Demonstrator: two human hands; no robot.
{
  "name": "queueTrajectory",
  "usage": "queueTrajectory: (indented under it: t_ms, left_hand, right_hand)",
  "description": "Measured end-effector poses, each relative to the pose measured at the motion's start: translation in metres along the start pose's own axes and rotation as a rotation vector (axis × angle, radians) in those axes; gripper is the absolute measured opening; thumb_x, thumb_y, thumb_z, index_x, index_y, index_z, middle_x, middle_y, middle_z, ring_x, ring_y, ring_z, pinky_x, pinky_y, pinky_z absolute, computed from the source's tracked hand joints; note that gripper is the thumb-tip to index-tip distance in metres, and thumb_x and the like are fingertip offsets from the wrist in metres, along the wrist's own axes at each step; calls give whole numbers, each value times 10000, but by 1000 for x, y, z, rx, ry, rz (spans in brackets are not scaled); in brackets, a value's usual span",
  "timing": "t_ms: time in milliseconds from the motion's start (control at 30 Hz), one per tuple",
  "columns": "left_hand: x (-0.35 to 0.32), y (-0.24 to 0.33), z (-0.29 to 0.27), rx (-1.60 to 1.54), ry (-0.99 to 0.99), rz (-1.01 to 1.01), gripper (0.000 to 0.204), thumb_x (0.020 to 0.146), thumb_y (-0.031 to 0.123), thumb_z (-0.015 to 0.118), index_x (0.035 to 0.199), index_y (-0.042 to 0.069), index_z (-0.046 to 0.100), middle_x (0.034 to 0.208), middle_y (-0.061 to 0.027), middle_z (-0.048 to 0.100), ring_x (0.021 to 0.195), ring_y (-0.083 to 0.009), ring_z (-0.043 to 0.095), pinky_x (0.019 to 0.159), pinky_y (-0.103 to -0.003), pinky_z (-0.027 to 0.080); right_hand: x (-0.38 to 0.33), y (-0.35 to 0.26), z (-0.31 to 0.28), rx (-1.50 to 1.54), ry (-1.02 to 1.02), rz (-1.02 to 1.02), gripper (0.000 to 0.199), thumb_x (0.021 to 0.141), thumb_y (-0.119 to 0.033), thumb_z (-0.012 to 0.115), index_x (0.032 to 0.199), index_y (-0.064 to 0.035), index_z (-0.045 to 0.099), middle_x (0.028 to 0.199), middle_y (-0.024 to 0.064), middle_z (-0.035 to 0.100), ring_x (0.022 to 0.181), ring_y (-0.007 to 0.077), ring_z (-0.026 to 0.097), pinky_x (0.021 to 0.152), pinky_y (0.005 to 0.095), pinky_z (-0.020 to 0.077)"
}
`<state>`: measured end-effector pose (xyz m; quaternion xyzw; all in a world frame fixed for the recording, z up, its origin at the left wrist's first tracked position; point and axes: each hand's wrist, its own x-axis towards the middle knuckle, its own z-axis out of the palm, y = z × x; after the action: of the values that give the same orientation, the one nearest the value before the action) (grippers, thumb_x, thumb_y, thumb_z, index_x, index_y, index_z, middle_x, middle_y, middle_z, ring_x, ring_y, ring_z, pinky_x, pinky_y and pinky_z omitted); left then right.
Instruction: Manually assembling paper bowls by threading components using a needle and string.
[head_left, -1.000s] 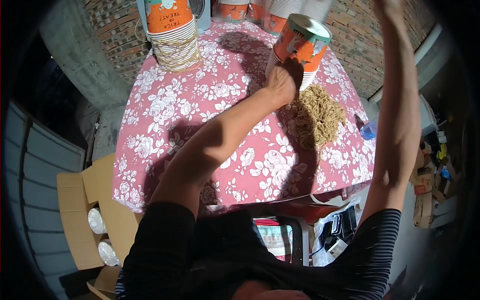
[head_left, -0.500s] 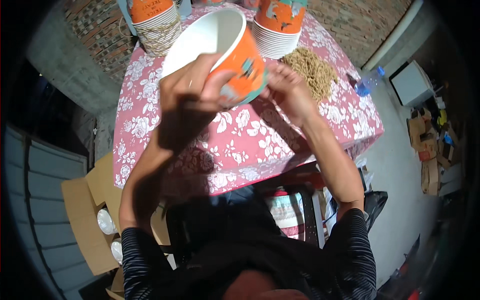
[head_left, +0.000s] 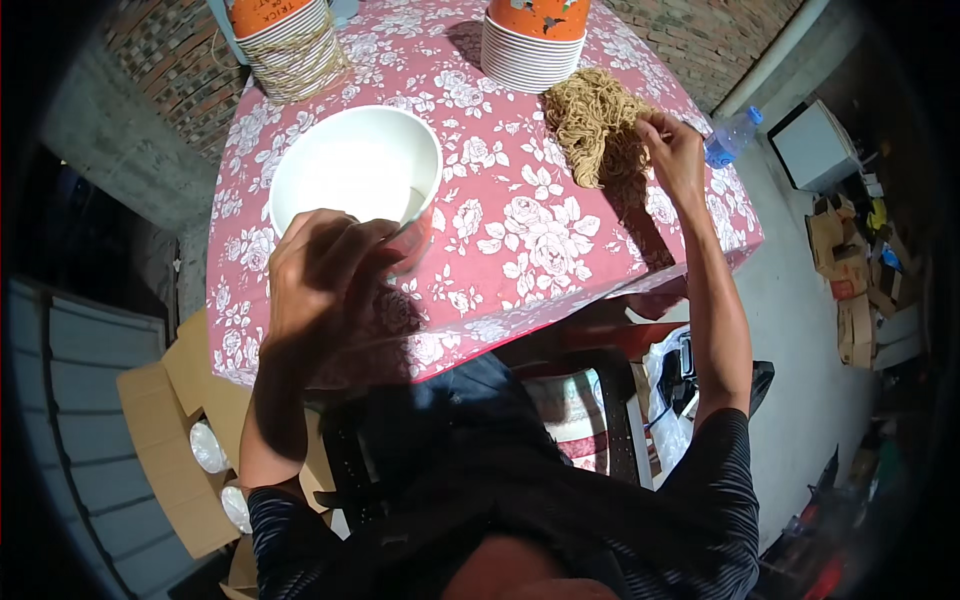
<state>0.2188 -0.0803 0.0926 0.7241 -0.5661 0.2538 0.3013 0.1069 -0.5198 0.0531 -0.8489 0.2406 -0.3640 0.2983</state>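
A paper bucket (head_left: 415, 160), white inside and orange outside, sits low over the table at the left, its open mouth up. My left hand (head_left: 320, 260) is closed on the near side of its rim, and the shaded near wall is partly hidden by my fingers. To the right, a tangled pile of tan cord (head_left: 590, 125) lies on the cloth. At the pile's right edge my right hand (head_left: 675, 150) has its fingertips pinched together on the cord; the single strand between them is too fine to make out.
A floral pink tablecloth (head_left: 540, 235) covers the table. At the back stand a stack of orange and white buckets (head_left: 532, 50) and, on the left, another stack (head_left: 290, 50) with cord around it. A blue plastic bottle (head_left: 733, 138) is past the right edge. Cardboard boxes (head_left: 165, 460) lie lower left.
The bucket has come down and left, from tilted in both hands to mouth up in my left hand. My right hand has left the bucket and moved right to the cord pile.
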Motion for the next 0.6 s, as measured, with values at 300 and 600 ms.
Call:
queueTrajectory:
  t_ms: [300, 600]
  left_hand:
    - [4, 8, 9, 68, -37, -68, 179, 856, 146, 797, 999, 80, 712, 788, -52, 661, 767, -280, 630, 764, -421, 503]
    - [7, 11, 10, 40, -20, -72, 190, 829, 127, 823, 977, 89, 710, 770, -45, 694, 771, -260, 655, 805, -393, 484]
  right_hand:
    - [92, -8, 33, -576, -115, 114, 662, 883, -646, 705, 660, -22, 727, 706, 128, 737, 642, 326, 710, 641, 458, 534]
    - [113, 3, 27, -239, -64, 118, 375, 863, -385, 800, 1053, -62, 821, 861, 118, 790, 716, 190, 727, 711, 384, 553]
